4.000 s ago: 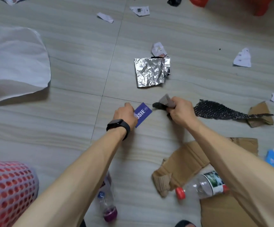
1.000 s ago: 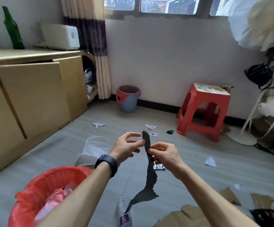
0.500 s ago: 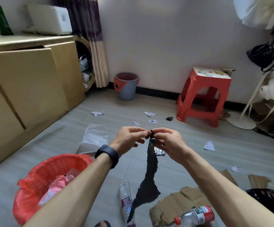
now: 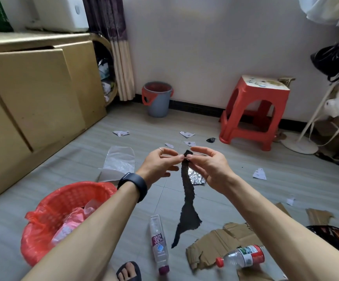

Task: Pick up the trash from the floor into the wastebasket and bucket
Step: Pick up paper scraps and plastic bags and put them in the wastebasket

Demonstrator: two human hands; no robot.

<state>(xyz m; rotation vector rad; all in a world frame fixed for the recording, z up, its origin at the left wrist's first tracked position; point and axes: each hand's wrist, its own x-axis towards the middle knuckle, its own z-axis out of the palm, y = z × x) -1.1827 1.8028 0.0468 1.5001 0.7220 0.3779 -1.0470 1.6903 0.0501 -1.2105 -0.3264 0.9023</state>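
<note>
Black torn strip hangs in mid-air above the floor. Its top end is pinched between the fingertips of the left hand and the right hand. The strip's material is hard to make out, and it hides part of a foil sheet. The left forearm covers part of the red wastebasket. The grey bucket stands at the far wall.

Unobstructed wastebasket mouth, soda bottle nearby on floor
</note>
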